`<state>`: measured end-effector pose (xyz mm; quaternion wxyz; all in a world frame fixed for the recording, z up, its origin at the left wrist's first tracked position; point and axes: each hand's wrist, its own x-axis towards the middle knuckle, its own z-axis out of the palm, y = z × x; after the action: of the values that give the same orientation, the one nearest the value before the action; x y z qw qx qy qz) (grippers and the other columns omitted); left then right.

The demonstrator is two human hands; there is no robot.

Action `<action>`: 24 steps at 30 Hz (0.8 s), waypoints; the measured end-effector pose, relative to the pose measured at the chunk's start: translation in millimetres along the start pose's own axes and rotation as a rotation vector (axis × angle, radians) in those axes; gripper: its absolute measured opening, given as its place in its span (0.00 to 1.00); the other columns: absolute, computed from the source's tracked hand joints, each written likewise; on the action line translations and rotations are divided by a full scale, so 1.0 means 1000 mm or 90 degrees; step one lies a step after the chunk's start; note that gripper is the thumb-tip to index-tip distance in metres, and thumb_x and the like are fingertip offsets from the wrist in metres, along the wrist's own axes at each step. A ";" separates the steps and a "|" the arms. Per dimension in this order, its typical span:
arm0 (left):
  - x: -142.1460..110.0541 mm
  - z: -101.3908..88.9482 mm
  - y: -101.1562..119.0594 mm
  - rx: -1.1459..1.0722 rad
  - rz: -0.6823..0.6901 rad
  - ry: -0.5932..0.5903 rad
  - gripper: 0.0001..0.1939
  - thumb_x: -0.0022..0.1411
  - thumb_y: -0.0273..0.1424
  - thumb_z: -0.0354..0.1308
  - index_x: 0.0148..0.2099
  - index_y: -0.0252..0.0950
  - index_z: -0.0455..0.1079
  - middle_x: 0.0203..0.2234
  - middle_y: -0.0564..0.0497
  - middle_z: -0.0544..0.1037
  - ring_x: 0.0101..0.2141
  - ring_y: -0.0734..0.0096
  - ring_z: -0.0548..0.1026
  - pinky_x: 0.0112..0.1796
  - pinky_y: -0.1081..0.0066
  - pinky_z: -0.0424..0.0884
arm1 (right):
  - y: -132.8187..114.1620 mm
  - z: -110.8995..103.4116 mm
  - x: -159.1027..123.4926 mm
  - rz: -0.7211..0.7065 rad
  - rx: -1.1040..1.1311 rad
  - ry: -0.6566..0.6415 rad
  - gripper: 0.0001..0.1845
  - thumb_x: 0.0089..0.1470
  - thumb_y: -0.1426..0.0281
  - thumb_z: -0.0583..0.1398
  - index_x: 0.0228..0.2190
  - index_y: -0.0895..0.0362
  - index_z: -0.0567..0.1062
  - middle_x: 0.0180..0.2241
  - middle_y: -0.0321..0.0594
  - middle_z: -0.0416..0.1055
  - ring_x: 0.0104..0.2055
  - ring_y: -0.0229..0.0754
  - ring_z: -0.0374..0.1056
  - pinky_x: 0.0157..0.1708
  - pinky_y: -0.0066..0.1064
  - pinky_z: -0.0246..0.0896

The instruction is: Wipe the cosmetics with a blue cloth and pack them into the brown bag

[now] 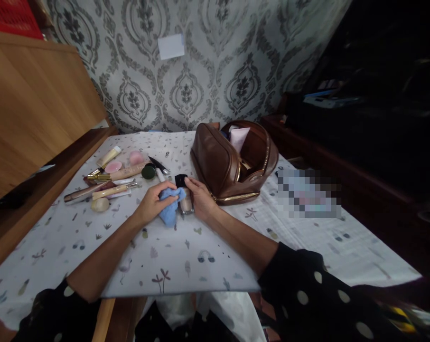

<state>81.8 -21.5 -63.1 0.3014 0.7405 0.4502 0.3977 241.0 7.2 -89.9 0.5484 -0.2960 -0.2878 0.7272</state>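
My right hand [200, 197] is closed around a foundation bottle [186, 204] with a black cap and beige contents. Bunched in my left hand [153, 204] is a blue cloth [169, 216], its edge against the bottle's left side. Both hands are close together above the patterned tablecloth. Just beyond my right hand stands a brown leather makeup bag [218, 161], unzipped, with a pink item [239, 138] and other things inside. Left of my hands lie several cosmetics, among them a pink sponge [136, 157], a dark green round item [148, 172] and a long brown tube [87, 192].
A wooden cabinet [40, 90] borders the table on the left. Patterned wallpaper rises behind, with a white card [171, 46] on it. A pixelated item [309, 194] lies to the right of the bag. Dark furniture [378, 118] stands at the right.
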 end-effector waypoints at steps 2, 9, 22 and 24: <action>0.000 -0.001 0.001 0.008 0.016 -0.058 0.12 0.56 0.38 0.62 0.40 0.36 0.73 0.31 0.54 0.75 0.31 0.71 0.70 0.35 0.73 0.66 | 0.000 -0.001 0.001 0.006 0.003 0.008 0.25 0.33 0.57 0.74 0.32 0.56 0.75 0.23 0.30 0.72 0.26 0.35 0.66 0.27 0.26 0.60; 0.000 -0.008 0.003 -0.022 -0.033 -0.207 0.14 0.52 0.38 0.65 0.38 0.34 0.74 0.29 0.53 0.75 0.29 0.72 0.70 0.31 0.74 0.66 | 0.001 -0.004 0.002 0.007 -0.015 0.023 0.25 0.35 0.55 0.73 0.31 0.56 0.74 0.21 0.31 0.71 0.27 0.38 0.67 0.25 0.27 0.60; -0.002 -0.007 0.003 -0.036 -0.052 -0.182 0.14 0.55 0.40 0.62 0.39 0.34 0.71 0.28 0.55 0.71 0.29 0.73 0.67 0.31 0.75 0.64 | 0.000 -0.001 0.004 0.035 0.028 0.024 0.20 0.48 0.56 0.65 0.37 0.53 0.68 0.27 0.37 0.76 0.31 0.47 0.73 0.28 0.36 0.68; -0.002 -0.005 0.004 -0.043 -0.049 -0.154 0.14 0.57 0.41 0.61 0.38 0.35 0.69 0.28 0.55 0.70 0.28 0.74 0.67 0.30 0.75 0.64 | 0.001 -0.001 0.003 0.017 0.030 0.003 0.20 0.46 0.56 0.67 0.36 0.52 0.68 0.28 0.37 0.76 0.33 0.47 0.74 0.29 0.37 0.68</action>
<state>78.5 -24.8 -57.6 0.3935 0.7545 0.4250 0.3088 240.5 10.3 -91.9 0.5462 -0.2888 -0.2655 0.7401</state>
